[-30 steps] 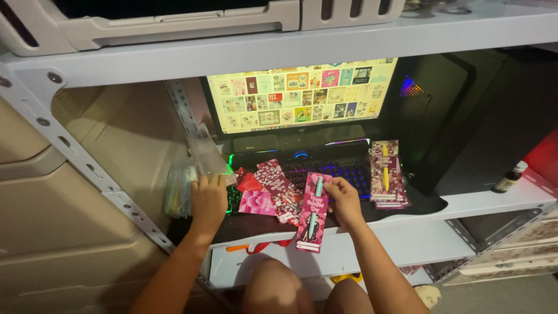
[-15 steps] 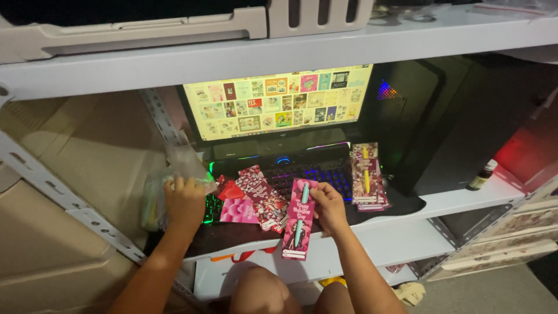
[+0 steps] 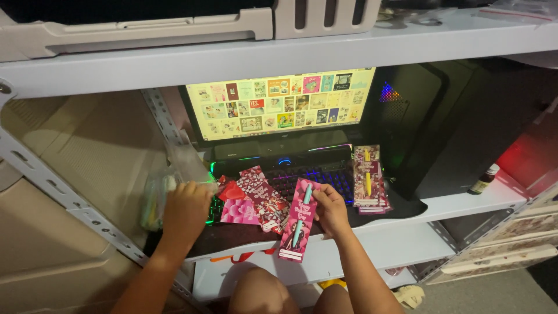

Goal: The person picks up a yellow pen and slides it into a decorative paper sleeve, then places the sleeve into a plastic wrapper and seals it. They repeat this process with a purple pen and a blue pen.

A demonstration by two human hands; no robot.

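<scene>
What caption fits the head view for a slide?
Seated person's right hand holds a pink card with a teal pen; left hand reaches a clear bag beside a lit keyboard.

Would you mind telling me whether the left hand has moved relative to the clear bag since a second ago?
Yes, slightly: the left hand has slid down and off the clear bag, nearer the shelf's front edge.

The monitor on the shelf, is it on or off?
On. The monitor glows bright yellow and shows a grid of small colourful card pictures; the keyboard below it is lit too.
</scene>
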